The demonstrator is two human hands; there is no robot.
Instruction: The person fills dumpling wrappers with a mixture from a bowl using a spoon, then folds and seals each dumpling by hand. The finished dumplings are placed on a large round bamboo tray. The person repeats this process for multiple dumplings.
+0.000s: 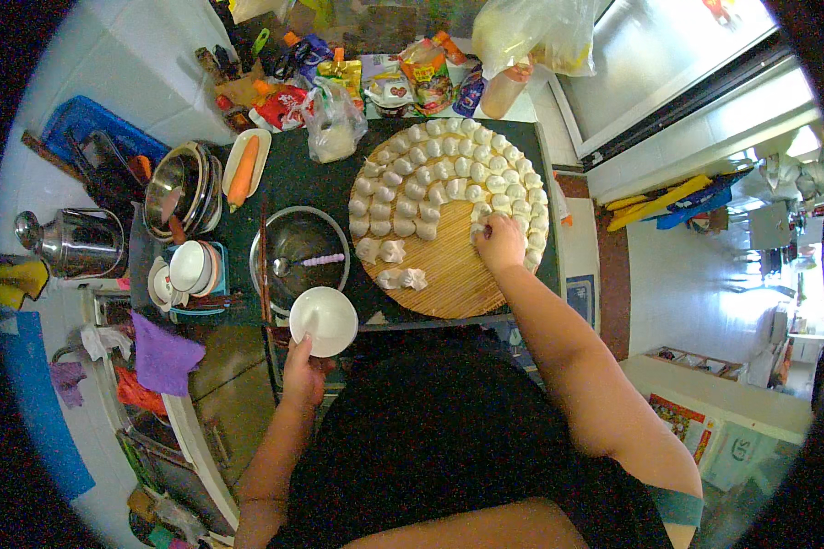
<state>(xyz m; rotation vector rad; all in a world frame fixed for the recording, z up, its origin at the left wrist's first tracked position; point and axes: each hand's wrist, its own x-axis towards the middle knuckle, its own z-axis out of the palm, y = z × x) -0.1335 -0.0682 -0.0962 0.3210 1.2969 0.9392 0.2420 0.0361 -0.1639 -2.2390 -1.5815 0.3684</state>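
My left hand point(306, 374) grips a small white bowl point(329, 322) by its rim, just off the counter's front edge; the bowl looks empty. Many white dumplings point(405, 206) lie in curved rows on a round slatted tray point(456, 274). At the tray's right part, my right hand point(500, 240) has its fingertips on a dumpling beside the inner row; whether they grip it is hard to tell. Left of the tray, a steel basin point(302, 240) holds a spoon with a pale purple handle point(324, 260). A pair of brown chopsticks point(264, 261) lies across the basin's left side.
A carrot point(245, 171) lies on a white dish point(264, 147). Stacked metal bowls point(172, 185) and small bowls point(191, 266) stand at the left. Seasoning pouches point(426, 75), a tied plastic bag point(334, 130) and a bottle point(505, 92) line the back. A sliding door point(659, 75) is at upper right.
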